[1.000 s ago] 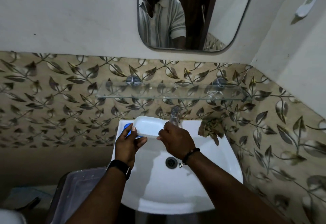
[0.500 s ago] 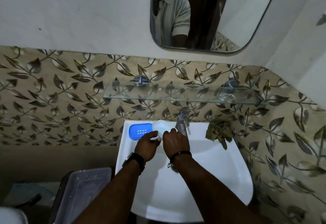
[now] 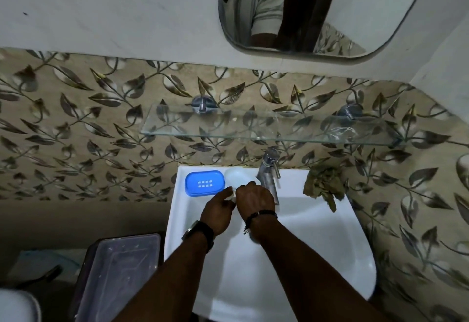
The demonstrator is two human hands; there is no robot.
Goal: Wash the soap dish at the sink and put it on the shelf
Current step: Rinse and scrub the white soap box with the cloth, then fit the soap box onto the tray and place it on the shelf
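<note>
The soap dish is in two parts. Its blue slotted tray (image 3: pixel 205 183) lies on the sink's back left rim. Its white shell (image 3: pixel 236 176) is just right of the tray, beside the tap (image 3: pixel 269 169), low over the rim; whether it rests there I cannot tell. My left hand (image 3: pixel 220 208), with a watch on the wrist, grips the shell's near edge. My right hand (image 3: pixel 256 201), wearing a bead bracelet, is closed over its right side and hides part of it. The white sink (image 3: pixel 309 245) is below. The glass shelf (image 3: pixel 253 125) hangs on the wall above the tap.
A crumpled brownish cloth (image 3: pixel 324 186) lies on the sink's back right corner. A dark bin with a clear plastic lid (image 3: pixel 116 271) stands left of the sink. A mirror (image 3: pixel 368 4) hangs above the shelf. A side wall closes in on the right.
Both hands carried the white shell back and down toward the rim beside the tap. The blue tray, earlier mostly hidden behind the shell, is now in full view.
</note>
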